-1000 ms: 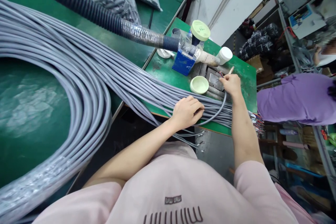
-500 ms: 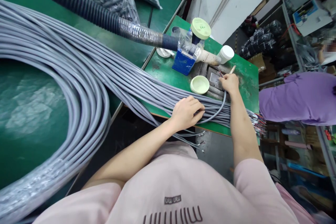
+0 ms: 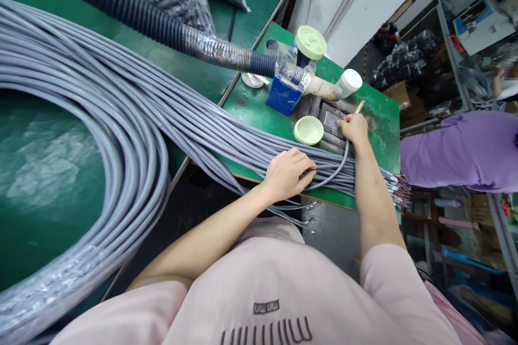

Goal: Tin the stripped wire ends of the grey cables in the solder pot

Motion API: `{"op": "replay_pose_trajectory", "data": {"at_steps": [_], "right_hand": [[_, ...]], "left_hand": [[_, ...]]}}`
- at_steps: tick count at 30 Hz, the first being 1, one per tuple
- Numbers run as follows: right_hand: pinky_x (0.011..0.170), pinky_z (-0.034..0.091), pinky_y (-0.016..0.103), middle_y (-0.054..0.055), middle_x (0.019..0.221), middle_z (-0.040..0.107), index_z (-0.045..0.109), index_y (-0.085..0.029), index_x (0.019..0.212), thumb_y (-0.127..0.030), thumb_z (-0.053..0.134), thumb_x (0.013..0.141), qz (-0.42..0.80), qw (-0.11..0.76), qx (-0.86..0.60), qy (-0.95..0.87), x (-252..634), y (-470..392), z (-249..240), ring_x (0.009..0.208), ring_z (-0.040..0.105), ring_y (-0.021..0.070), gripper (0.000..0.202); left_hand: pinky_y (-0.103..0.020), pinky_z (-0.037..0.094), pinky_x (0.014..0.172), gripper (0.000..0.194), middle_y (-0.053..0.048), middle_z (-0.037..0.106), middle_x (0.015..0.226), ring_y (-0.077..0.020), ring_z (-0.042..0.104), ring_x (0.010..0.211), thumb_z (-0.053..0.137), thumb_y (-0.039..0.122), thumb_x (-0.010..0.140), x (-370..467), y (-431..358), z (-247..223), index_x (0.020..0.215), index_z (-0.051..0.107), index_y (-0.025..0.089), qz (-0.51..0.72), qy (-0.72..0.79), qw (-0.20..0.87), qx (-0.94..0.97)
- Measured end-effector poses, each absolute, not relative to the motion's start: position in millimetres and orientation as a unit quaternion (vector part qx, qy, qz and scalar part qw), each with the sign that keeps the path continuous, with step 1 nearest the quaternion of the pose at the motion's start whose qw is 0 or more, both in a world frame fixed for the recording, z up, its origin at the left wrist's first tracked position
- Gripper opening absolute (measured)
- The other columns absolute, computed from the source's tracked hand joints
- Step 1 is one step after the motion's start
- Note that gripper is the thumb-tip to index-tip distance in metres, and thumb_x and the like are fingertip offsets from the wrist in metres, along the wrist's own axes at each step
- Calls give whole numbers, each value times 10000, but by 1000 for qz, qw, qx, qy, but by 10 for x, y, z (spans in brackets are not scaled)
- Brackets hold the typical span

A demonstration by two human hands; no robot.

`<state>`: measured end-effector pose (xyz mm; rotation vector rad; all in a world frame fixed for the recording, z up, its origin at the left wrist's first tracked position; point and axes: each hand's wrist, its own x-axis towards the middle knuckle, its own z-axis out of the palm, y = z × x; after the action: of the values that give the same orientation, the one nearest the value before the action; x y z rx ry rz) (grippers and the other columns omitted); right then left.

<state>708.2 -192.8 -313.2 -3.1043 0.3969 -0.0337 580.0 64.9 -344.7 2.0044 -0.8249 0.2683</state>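
My right hand (image 3: 354,128) is closed on a grey cable (image 3: 342,168), which bends down from it toward the bundle. The fingertips and the cable's thin wire ends are at a small square pot (image 3: 332,120) with a shiny silvery surface. Just beyond my knuckles a pale stick (image 3: 359,107) pokes up; whether I hold it is unclear. My left hand (image 3: 288,173) lies over the thick bundle of grey cables (image 3: 251,137), fingers curled round some of them. Stripped, coloured wire ends (image 3: 400,191) fan out at the bundle's right end.
Beside the pot stand an open pale-green tub (image 3: 308,130), a white jar (image 3: 350,82) and a blue box (image 3: 284,94). A dark corrugated hose (image 3: 133,13) reaches over the green table (image 3: 243,102). A person in purple (image 3: 461,151) is at the right.
Almost nothing differs. Both hands keep their places, and the wire ends stay by the pot; the view has shifted very slightly.
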Motion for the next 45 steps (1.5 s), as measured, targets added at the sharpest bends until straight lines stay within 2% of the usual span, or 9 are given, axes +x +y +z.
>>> {"op": "replay_pose_trajectory", "data": {"at_steps": [7, 12, 19, 23, 27, 32, 39, 42, 45], "right_hand": [[630, 354, 303, 60, 627, 611, 649, -170, 601, -326, 613, 757, -38, 48, -991, 120, 7034, -1987, -3078, 645, 529, 187, 223], [545, 264, 270, -39, 495, 378, 565, -162, 531, -357, 622, 750, -111, 220, -968, 50, 6686, -1909, -2867, 518, 367, 106, 299], [554, 300, 251, -33, 559, 446, 576, -165, 576, -373, 656, 776, -163, 438, -884, 16, 5847, -1431, -2628, 554, 387, 98, 300], [567, 323, 250, -36, 575, 446, 621, -173, 636, -364, 678, 790, -154, 562, -812, 26, 5511, -1158, -2663, 560, 393, 97, 252], [537, 305, 243, -40, 577, 453, 634, -174, 654, -349, 698, 789, -117, 646, -754, 24, 5328, -916, -2736, 543, 381, 87, 230], [516, 300, 228, -46, 544, 452, 610, -165, 616, -331, 688, 813, -83, 679, -729, 22, 5230, -758, -2762, 518, 386, 70, 269], [387, 268, 199, -54, 560, 572, 632, -229, 1130, -383, 599, 883, -11, 711, -702, 43, 4976, -818, -2884, 390, 407, 63, 293], [361, 216, 190, -76, 497, 529, 585, -248, 1191, -366, 592, 891, -24, 751, -657, 66, 4881, -824, -2972, 350, 350, 57, 322], [359, 227, 181, -91, 467, 502, 525, -263, 1257, -353, 588, 893, -30, 780, -620, 76, 4843, -816, -3001, 336, 325, 60, 380]], "left_hand": [[-312, 400, 744, 151, -32, 690, 840, -185, 555, 826, 524, 286, 902, 5799, 647, -3458, 883, 650, 205, 117, -334, 456, 816], [-306, 401, 743, 166, -29, 686, 835, -178, 551, 818, 522, 291, 904, 5797, 650, -3445, 883, 659, 200, 119, -333, 452, 819], [-311, 418, 734, 160, -39, 687, 801, -177, 568, 792, 557, 281, 889, 5808, 660, -3447, 881, 690, 193, 128, -333, 473, 806], [-319, 460, 789, 165, -57, 698, 873, -173, 606, 831, 650, 301, 848, 5784, 630, -3405, 948, 710, 184, 111, -299, 618, 719], [-287, 506, 743, 353, -58, 675, 937, -164, 632, 837, 775, 332, 740, 5660, 489, -3349, 1062, 708, 206, -7, -244, 803, 544], [-230, 493, 661, 139, -5, 621, 799, -106, 603, 726, 786, 291, 730, 5500, 308, -3327, 840, 746, 215, 8, -131, 889, 438], [-246, 477, 697, 94, 4, 655, 780, -104, 606, 743, 741, 197, 779, 5527, 425, -3248, 862, 742, 242, 202, -170, 795, 547], [-276, 482, 732, 184, 5, 691, 770, -116, 617, 736, 761, 152, 746, 5493, 452, -3241, 899, 745, 254, 273, -304, 689, 599], [-286, 486, 739, 149, -4, 702, 789, -123, 620, 733, 757, 179, 755, 5444, 406, -3280, 888, 743, 247, 235, -284, 706, 605]]}}
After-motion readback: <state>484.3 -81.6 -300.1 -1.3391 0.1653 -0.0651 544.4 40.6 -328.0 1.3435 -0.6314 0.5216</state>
